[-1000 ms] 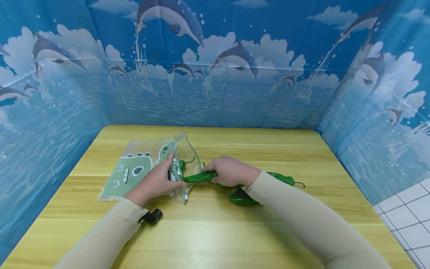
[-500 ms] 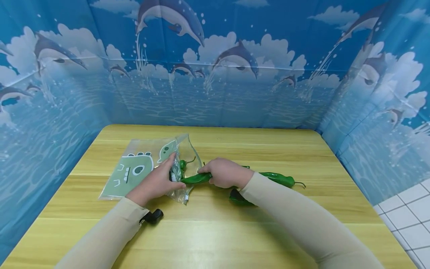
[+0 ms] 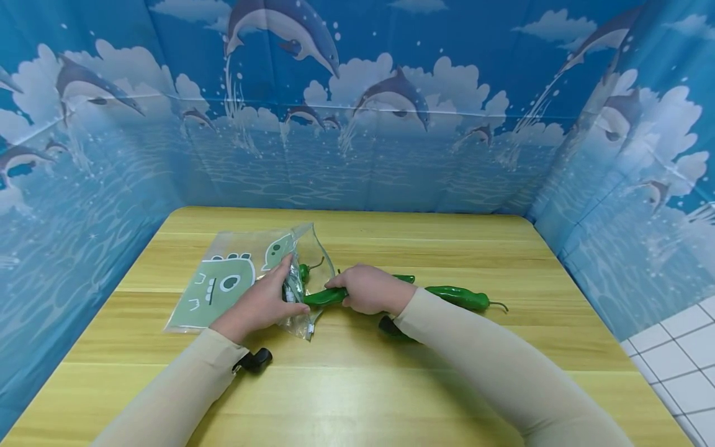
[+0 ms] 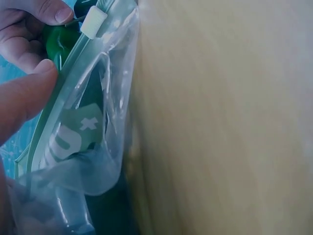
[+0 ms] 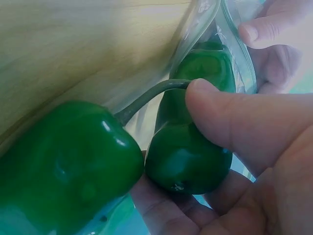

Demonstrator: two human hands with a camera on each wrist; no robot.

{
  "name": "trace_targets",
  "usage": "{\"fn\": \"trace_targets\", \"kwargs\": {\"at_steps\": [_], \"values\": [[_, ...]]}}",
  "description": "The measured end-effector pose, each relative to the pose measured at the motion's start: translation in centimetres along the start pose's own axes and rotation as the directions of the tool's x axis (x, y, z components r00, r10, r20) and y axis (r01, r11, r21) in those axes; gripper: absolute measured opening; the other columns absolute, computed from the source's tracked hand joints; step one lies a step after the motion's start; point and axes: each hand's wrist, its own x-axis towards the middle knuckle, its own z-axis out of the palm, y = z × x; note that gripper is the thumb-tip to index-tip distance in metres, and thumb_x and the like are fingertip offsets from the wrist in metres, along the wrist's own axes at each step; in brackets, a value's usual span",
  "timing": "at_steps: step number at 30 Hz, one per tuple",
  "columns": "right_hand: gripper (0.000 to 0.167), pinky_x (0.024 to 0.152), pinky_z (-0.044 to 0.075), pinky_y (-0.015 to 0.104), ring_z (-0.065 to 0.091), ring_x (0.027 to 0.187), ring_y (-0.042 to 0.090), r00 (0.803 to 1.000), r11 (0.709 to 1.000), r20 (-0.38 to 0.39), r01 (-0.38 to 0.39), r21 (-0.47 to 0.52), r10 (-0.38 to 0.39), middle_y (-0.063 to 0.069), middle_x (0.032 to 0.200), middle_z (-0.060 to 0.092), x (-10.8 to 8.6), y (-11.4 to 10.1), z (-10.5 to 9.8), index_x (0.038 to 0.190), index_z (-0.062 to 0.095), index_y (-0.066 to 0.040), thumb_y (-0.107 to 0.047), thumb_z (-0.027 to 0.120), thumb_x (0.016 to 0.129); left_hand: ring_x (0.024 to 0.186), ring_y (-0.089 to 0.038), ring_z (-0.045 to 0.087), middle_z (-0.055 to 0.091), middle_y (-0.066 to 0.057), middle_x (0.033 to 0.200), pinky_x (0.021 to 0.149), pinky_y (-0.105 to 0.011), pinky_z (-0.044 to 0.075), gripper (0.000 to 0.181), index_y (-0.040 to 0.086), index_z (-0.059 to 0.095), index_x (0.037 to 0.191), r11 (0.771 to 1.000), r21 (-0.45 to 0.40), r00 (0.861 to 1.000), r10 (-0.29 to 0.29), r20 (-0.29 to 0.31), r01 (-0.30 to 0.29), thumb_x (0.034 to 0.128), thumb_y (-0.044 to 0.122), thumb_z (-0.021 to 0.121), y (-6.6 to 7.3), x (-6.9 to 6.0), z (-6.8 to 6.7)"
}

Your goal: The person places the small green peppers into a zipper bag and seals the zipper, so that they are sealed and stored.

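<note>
A clear slider zip bag [image 3: 226,282] with a green cartoon print lies on the table, its mouth facing right. My left hand [image 3: 259,304] grips the bag near its mouth, thumb at the zip edge; the white slider [image 4: 94,22] shows in the left wrist view. Between the thumb and fingers of my right hand [image 3: 370,288] is a long green pepper [image 3: 325,297], its far end in the bag's mouth. Another green pepper [image 3: 303,273] sits inside the mouth, stem outward. In the right wrist view, a stemmed pepper [image 5: 73,166] is close to the right fingers.
Right of the bag, a green pepper [image 3: 458,297] lies with its stem to the right, partly behind the right sleeve. Another pepper [image 3: 404,279] shows behind the right hand. A dolphin-print curtain [image 3: 368,161] encloses the wooden table [image 3: 335,397].
My right hand has moved left toward the bag, and the pepper it holds has gone slightly farther into the mouth. The left hand has stayed nearly still on the bag.
</note>
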Motion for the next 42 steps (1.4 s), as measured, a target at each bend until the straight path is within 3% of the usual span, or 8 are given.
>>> {"fn": "trace_targets", "kwargs": {"at_steps": [9, 19, 26, 33, 37, 42], "values": [[0.050, 0.111, 0.053, 0.043, 0.067, 0.129, 0.025, 1.000, 1.000, 0.007, -0.015, 0.024, 0.014, 0.003, 0.143, 0.069, 0.2, -0.2, 0.1, 0.149, 0.062, -0.020, -0.014, 0.072, 0.100, 0.158, -0.045, 0.028, 0.015, -0.018, 0.176, 0.122, -0.065, 0.035, 0.127, 0.013, 0.000, 0.171, 1.000, -0.004, 1.000, 0.012, -0.005, -0.012, 0.0850, 0.048, 0.087, 0.1, 0.0, 0.1], [0.051, 0.107, 0.055, 0.041, 0.067, 0.127, 0.025, 1.000, 0.999, 0.008, -0.023, 0.048, 0.022, 0.003, 0.146, 0.067, 0.6, -0.3, 0.2, 0.151, 0.060, -0.020, -0.017, 0.071, 0.102, 0.158, -0.045, 0.029, 0.014, -0.019, 0.177, 0.121, -0.064, 0.037, 0.126, 0.014, -0.002, 0.171, 1.000, -0.010, 1.000, 0.001, 0.008, -0.001, 0.0864, 0.047, 0.086, 0.3, 0.0, 0.1], [0.047, 0.098, 0.058, 0.037, 0.071, 0.109, 0.019, 0.999, 0.997, -0.024, -0.036, 0.062, 0.037, 0.005, 0.131, 0.073, 1.1, -0.5, 0.4, 0.147, 0.061, -0.015, -0.022, 0.071, 0.102, 0.158, -0.044, 0.028, 0.013, -0.017, 0.177, 0.121, -0.064, 0.037, 0.125, 0.015, -0.002, 0.171, 1.000, -0.025, 1.000, 0.010, 0.017, -0.010, 0.0872, 0.046, 0.085, 0.4, 0.0, 0.0], [0.044, 0.093, 0.057, 0.035, 0.069, 0.100, 0.015, 0.998, 0.994, -0.026, -0.056, 0.097, 0.059, 0.003, 0.125, 0.073, 1.5, -0.7, 0.6, 0.143, 0.063, -0.017, -0.026, 0.072, 0.101, 0.156, -0.045, 0.033, 0.017, -0.019, 0.176, 0.117, -0.064, 0.042, 0.125, 0.019, -0.002, 0.171, 1.000, -0.019, 1.000, -0.006, 0.011, 0.006, 0.0867, 0.049, 0.085, 0.4, 0.0, 0.0], [0.047, 0.100, 0.056, 0.038, 0.069, 0.114, 0.019, 0.999, 0.992, -0.022, -0.045, 0.119, 0.048, 0.005, 0.137, 0.070, 1.5, -0.6, 0.7, 0.148, 0.060, -0.014, -0.025, 0.069, 0.103, 0.154, -0.047, 0.035, 0.020, -0.022, 0.174, 0.116, -0.065, 0.042, 0.124, 0.019, -0.001, 0.171, 1.000, -0.018, 1.000, -0.008, 0.008, 0.008, 0.0871, 0.048, 0.085, 0.4, 0.0, -0.1], [0.049, 0.108, 0.054, 0.038, 0.063, 0.130, 0.023, 0.999, 0.995, 0.005, -0.042, 0.092, 0.042, 0.012, 0.150, 0.059, 1.4, -0.5, 0.7, 0.156, 0.052, -0.013, -0.012, 0.056, 0.107, 0.155, -0.048, 0.032, 0.019, -0.023, 0.174, 0.118, -0.066, 0.039, 0.125, 0.018, -0.002, 0.171, 1.000, -0.012, 1.000, -0.011, 0.007, 0.011, 0.0872, 0.047, 0.085, 0.2, -0.1, -0.2]]}}
